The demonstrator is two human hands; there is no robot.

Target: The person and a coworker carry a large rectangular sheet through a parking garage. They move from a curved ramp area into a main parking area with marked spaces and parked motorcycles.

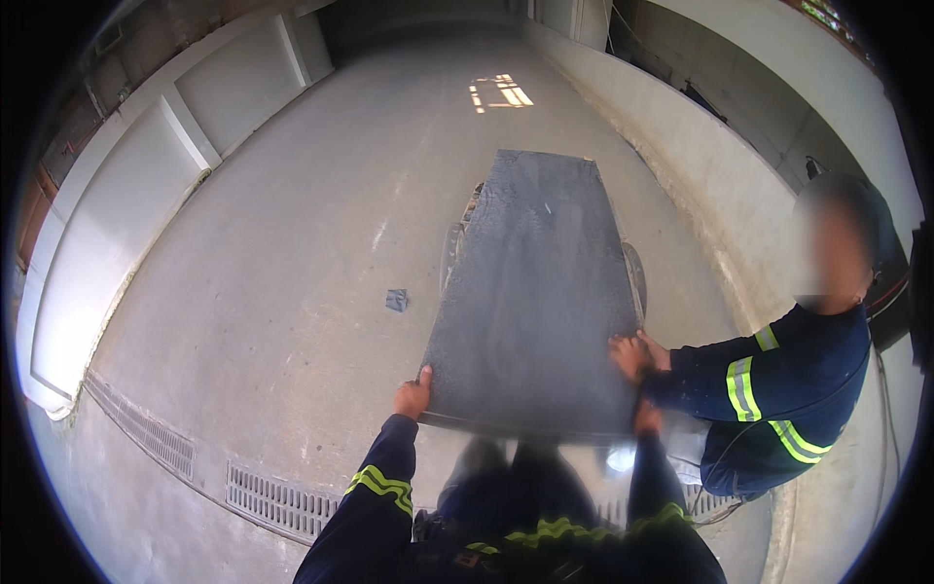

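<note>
A long dark grey slab [535, 292] lies flat on a wheeled cart in front of me, its wheels [450, 255] showing at the sides. My left hand [413, 396] grips the slab's near left corner. My right hand [646, 419] holds the near right corner from below, mostly hidden by the edge. A co-worker in a dark blue jacket with yellow reflective stripes [778, 399] stands at the right with both hands [634, 354] pressed on the slab's right edge.
A grey concrete floor [321, 224] stretches ahead between white walls. A metal drain grate [277, 501] runs across the floor near my feet. A small dark scrap [396, 300] lies left of the cart. A low concrete wall [700, 165] borders the right.
</note>
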